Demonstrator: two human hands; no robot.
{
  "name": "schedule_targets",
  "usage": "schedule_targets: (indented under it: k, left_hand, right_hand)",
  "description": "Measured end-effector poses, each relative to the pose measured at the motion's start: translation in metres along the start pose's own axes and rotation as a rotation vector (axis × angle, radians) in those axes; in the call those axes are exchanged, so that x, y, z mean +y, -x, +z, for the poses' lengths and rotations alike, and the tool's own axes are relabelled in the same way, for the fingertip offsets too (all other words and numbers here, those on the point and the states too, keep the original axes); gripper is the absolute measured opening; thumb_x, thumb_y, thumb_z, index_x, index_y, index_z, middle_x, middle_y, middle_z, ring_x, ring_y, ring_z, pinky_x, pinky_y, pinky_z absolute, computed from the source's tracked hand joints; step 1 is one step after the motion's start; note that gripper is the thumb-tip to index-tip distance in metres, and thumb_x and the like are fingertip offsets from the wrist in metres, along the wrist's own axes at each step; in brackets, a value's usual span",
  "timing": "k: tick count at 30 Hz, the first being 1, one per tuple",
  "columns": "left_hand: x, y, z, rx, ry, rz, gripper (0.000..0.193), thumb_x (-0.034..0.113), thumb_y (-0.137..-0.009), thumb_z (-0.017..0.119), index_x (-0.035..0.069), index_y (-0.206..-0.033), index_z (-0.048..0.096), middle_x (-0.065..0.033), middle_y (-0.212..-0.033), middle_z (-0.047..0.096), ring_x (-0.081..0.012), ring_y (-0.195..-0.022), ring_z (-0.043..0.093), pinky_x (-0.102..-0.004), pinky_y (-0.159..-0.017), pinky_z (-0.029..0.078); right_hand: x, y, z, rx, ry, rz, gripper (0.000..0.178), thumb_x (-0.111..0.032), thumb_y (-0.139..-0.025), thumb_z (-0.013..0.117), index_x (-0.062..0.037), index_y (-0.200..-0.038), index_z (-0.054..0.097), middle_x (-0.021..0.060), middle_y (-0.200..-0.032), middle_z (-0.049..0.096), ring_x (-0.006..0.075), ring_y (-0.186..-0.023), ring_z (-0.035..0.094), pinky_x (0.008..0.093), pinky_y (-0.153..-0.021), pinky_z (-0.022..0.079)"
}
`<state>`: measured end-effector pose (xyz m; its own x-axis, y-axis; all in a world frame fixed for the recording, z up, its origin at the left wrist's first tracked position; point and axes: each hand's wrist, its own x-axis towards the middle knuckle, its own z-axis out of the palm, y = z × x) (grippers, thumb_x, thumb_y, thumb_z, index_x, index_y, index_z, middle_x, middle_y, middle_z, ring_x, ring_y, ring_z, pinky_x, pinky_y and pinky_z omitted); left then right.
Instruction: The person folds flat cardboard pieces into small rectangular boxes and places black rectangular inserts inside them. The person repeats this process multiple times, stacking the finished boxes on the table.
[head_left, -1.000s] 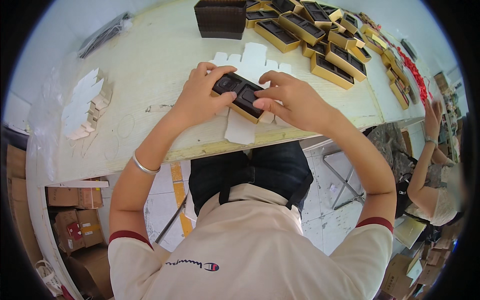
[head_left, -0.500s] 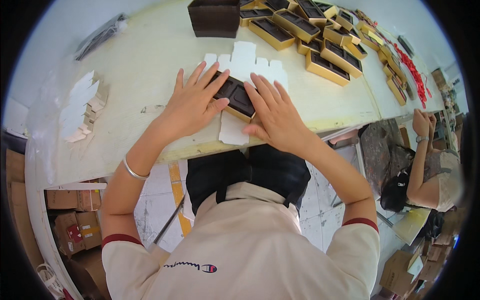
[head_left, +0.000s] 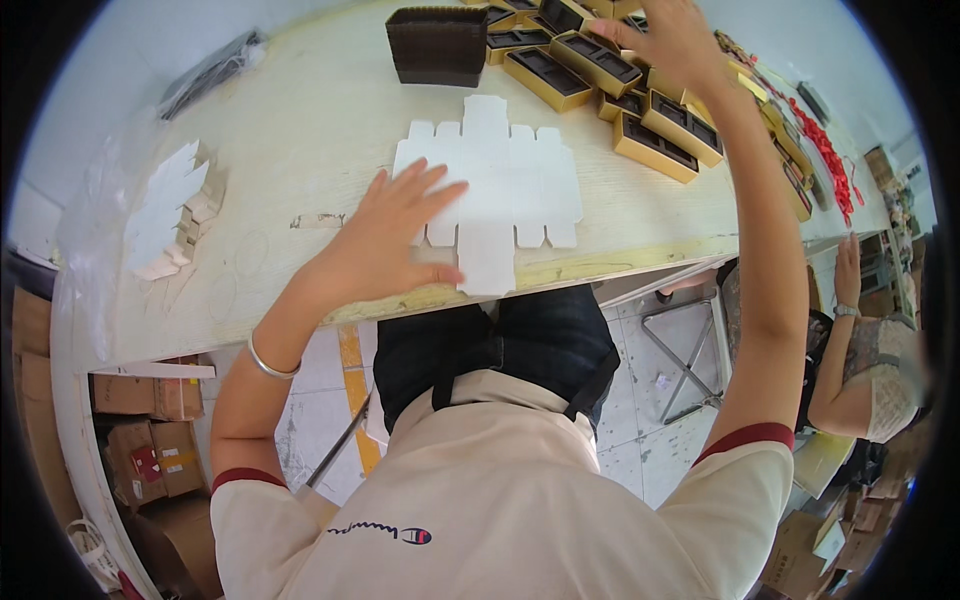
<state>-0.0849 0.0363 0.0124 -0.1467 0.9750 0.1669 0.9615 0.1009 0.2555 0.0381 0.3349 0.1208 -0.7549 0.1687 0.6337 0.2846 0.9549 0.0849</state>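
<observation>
My left hand (head_left: 390,235) rests with spread fingers on the left part of a flat white die-cut carton blank (head_left: 487,185), which lies near the table's front edge. My right hand (head_left: 675,50) is stretched out over the far pile of gold boxes with dark trays in them. Its thumb stands apart over a gold box (head_left: 597,62), while its other fingertips are cut off by the upper edge. Beyond the blank stands a stack of dark brown plastic trays (head_left: 437,50).
Folded white cartons (head_left: 170,215) lie at the left on the pale table (head_left: 300,150). Red ribbon pieces (head_left: 822,140) are heaped at the far right. A co-worker's hand (head_left: 847,270) shows at the right. Cardboard boxes (head_left: 155,460) sit beneath the table.
The gold box with the dark tray has gone from between my hands, baring the white blank. My right hand has moved far right to the pile; my left has stayed near the blank.
</observation>
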Motion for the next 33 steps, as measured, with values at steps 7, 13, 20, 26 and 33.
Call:
schedule_targets:
  k: [7,13,20,26,33]
  left_hand:
    - [0.012,0.022,0.006,-0.065,0.084,-0.103,0.076,0.041,-0.075,0.073,0.009,-0.138,0.042,-0.0182,-0.141,0.040,-0.0350,-0.131,0.036,-0.0415,-0.110,0.026]
    - [0.025,0.027,-0.023,-0.069,0.130,0.021,0.071,0.034,-0.071,0.076,0.006,-0.130,0.049,-0.0167,-0.128,0.052,-0.0332,-0.119,0.047,-0.0407,-0.102,0.036]
    - [0.019,0.035,-0.001,0.026,0.019,0.034,0.053,0.030,-0.068,0.077,0.002,-0.110,0.060,-0.0148,-0.120,0.057,-0.0303,-0.112,0.053,-0.0367,-0.091,0.045]
    - [0.028,0.029,-0.004,0.020,-0.006,0.052,0.046,0.031,-0.068,0.077,0.001,-0.100,0.062,-0.0127,-0.102,0.060,-0.0279,-0.096,0.056,-0.0348,-0.080,0.048]
    - [0.035,0.019,-0.017,-0.107,0.012,-0.005,0.036,0.025,-0.074,0.073,0.000,-0.097,0.064,-0.0122,-0.098,0.063,-0.0287,-0.090,0.059,-0.0359,-0.076,0.048]
  right_hand:
    - [-0.085,0.068,0.011,-0.454,-0.347,-0.282,0.077,-0.044,-0.072,0.075,-0.0052,-0.133,0.047,0.0182,-0.133,0.049,0.0322,-0.123,0.047,0.0402,-0.102,0.038]
    - [-0.098,0.139,0.024,-0.502,-0.372,-0.357,0.077,-0.047,-0.072,0.072,-0.0016,-0.130,0.047,0.0228,-0.134,0.046,0.0365,-0.126,0.041,0.0474,-0.106,0.031]
    - [-0.097,0.139,0.015,-0.506,-0.534,-0.386,0.074,-0.042,-0.071,0.075,-0.0028,-0.128,0.049,0.0214,-0.132,0.047,0.0363,-0.126,0.042,0.0482,-0.107,0.030]
    - [-0.119,0.147,0.022,-0.416,-0.571,-0.306,0.062,-0.037,-0.069,0.077,0.0006,-0.114,0.057,0.0214,-0.122,0.053,0.0365,-0.119,0.049,0.0449,-0.102,0.037]
    - [-0.104,0.132,0.016,-0.559,-0.677,-0.294,0.043,-0.019,-0.076,0.073,0.0003,-0.112,0.060,0.0190,-0.127,0.053,0.0350,-0.115,0.051,0.0395,-0.097,0.041]
